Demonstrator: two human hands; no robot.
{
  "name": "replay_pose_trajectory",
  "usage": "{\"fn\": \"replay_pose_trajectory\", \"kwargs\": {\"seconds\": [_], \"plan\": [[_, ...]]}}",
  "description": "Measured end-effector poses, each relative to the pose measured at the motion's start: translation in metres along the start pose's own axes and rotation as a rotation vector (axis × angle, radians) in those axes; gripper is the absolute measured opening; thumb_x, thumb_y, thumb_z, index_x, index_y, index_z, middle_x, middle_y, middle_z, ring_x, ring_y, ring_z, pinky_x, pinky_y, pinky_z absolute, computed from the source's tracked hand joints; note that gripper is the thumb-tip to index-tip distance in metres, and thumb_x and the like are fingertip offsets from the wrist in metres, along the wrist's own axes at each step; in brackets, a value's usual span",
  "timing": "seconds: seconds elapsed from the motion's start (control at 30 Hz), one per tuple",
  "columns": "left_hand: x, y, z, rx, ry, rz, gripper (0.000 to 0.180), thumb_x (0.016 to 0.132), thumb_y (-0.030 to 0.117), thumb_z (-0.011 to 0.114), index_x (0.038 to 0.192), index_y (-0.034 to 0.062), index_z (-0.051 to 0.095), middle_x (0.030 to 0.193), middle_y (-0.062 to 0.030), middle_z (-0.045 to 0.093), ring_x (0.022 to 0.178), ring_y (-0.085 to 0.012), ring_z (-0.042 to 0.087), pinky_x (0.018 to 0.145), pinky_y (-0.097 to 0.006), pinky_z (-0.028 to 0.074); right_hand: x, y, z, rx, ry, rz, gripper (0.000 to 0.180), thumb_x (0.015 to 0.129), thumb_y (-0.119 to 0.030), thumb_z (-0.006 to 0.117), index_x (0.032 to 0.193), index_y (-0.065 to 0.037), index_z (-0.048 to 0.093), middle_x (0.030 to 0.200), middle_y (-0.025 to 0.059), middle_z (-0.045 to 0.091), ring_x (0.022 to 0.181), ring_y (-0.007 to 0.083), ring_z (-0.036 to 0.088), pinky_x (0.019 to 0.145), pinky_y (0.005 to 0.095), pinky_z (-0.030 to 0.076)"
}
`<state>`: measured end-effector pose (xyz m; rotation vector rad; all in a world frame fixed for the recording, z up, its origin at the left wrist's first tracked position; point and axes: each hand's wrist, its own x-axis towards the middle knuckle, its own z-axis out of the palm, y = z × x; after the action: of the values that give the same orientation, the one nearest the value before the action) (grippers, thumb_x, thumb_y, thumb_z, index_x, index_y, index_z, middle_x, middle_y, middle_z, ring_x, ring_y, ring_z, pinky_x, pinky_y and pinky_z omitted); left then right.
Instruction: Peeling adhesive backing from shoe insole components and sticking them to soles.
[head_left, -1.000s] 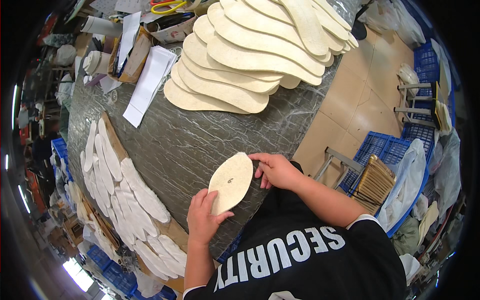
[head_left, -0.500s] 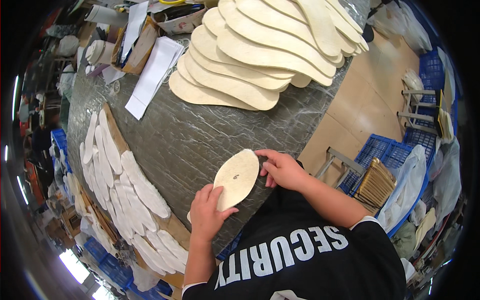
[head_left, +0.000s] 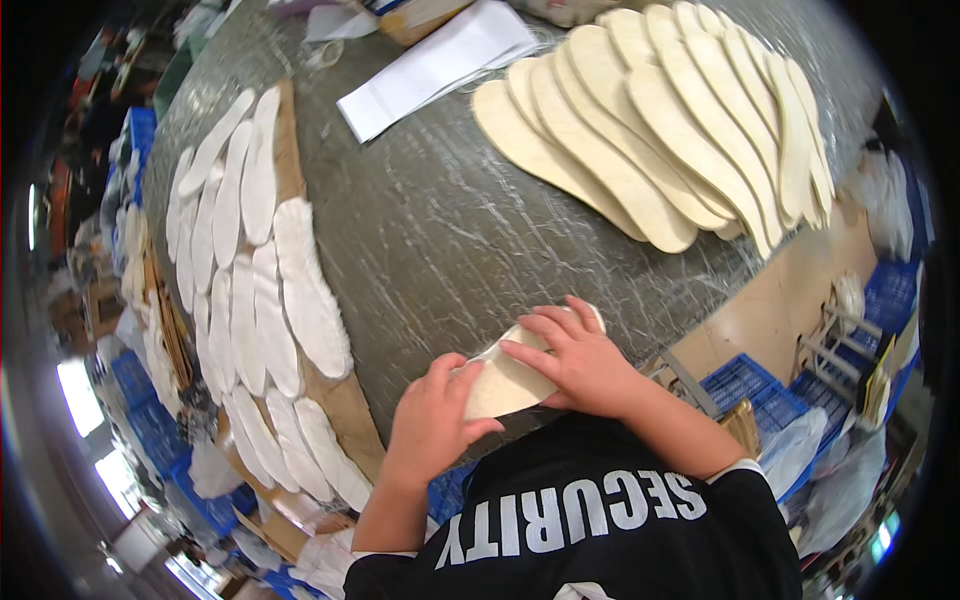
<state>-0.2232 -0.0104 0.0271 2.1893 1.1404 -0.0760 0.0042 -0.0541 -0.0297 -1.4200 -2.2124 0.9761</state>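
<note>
A cream felt insole (head_left: 507, 388) lies between my two hands at the table's near edge, slightly tilted, with a white edge along its far side. My left hand (head_left: 432, 412) grips its left end, fingers behind and thumb apart in front. Across its right part lie the bent fingers of my right hand (head_left: 578, 358), holding it; the right tip shows past them. Farther right, a fanned pile of cream insoles (head_left: 640, 130) rests on the table. To the left, several white fluffy insoles (head_left: 310, 290) are laid out in rows on a brown board (head_left: 340, 405).
The dark table (head_left: 420, 230) has a plastic-like wrinkled surface. White paper strips (head_left: 430, 70) lie at the far side. Beyond the right edge are blue crates (head_left: 755, 395), a metal stool (head_left: 835, 340) and clear plastic bags (head_left: 795, 450).
My right hand has moved from the insole's edge onto its face, covering the mark there. The insole has turned flatter and more sideways. The view has shifted, so the pile appears lower and farther right.
</note>
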Motion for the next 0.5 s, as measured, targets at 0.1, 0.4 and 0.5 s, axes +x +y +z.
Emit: {"fn": "replay_pose_trajectory", "kwargs": {"seconds": [0.1,0.4,0.5], "plan": [[-0.020,-0.033,-0.006,-0.154,-0.018,-0.200,0.050,0.069,0.022,0.076,0.113,0.0047,0.057,0.107,-0.0156,0.060,0.095,-0.0364,0.060,0.082,-0.043,0.048,-0.003,0.003,-0.001,-0.025,-0.018,-0.003,0.099,0.049,-0.025,0.086,0.138,-0.024,0.043,0.132,0.0112,0.046,0.127,0.0317,0.041,0.108,0.0568,0.025],[-0.045,-0.052,0.016,-0.657,0.158,-0.479,0.033,0.076,-0.002,0.070,0.106,-0.0004,0.056,0.091,-0.0089,0.067,0.087,-0.0148,0.064,0.078,-0.028,0.049,0.029,-0.025,0.010,0.129,-0.028,-0.133,0.065,0.065,-0.025,0.079,0.123,-0.007,0.055,0.131,0.0151,0.048,0.127,0.0325,0.043,0.109,0.0529,0.026],[-0.048,-0.048,0.022,-0.771,0.170,-0.524,0.029,0.078,-0.002,0.069,0.105,-0.0011,0.057,0.092,-0.0100,0.067,0.087,-0.0152,0.064,0.078,-0.026,0.049,0.056,-0.040,0.031,0.220,-0.033,-0.185,0.049,0.070,-0.017,0.075,0.115,-0.004,0.059,0.109,0.0109,0.060,0.109,0.0278,0.053,0.094,0.0432,0.037]]}}
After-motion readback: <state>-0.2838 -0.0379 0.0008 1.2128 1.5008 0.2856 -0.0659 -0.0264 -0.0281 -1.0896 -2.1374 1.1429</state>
